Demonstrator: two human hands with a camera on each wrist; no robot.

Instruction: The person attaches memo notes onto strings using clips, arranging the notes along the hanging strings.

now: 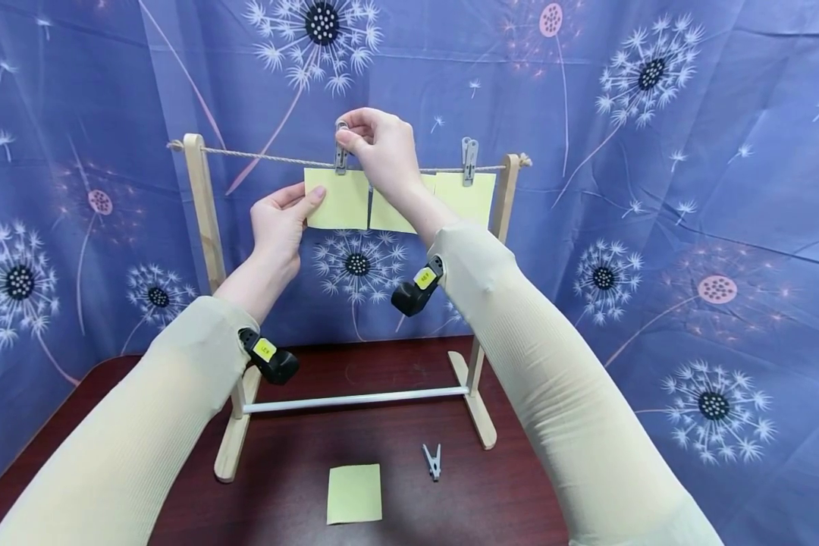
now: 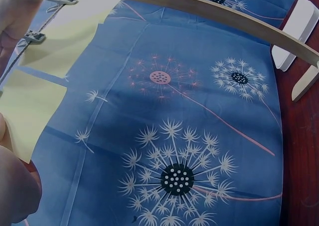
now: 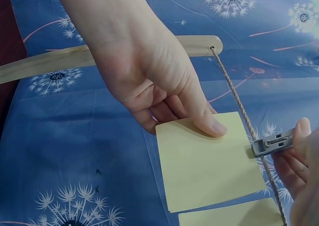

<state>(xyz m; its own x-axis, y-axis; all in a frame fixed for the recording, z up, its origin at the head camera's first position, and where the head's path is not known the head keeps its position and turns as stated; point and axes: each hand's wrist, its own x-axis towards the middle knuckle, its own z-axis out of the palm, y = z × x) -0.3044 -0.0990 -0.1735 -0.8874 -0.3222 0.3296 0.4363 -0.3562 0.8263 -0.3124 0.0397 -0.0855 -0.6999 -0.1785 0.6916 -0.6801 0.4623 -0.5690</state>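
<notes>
The left hand [image 1: 280, 224] pinches the left yellow paper [image 1: 341, 205]; the right hand [image 1: 385, 148] pinches a gray clip [image 1: 341, 158] on the rope [image 1: 266, 157].

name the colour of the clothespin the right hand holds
The clothespin is grey, clearest in the right wrist view.

Four yellow paper squares [image 1: 353, 494], four gray clothespins [image 1: 433, 464], two hands [image 1: 277, 227], one rope [image 1: 273, 157], one wooden rack [image 1: 205, 205]

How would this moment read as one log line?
left hand: holds leftmost yellow note | right hand: pinches gray clothespin at rope | table: loose note, loose clothespin
</notes>
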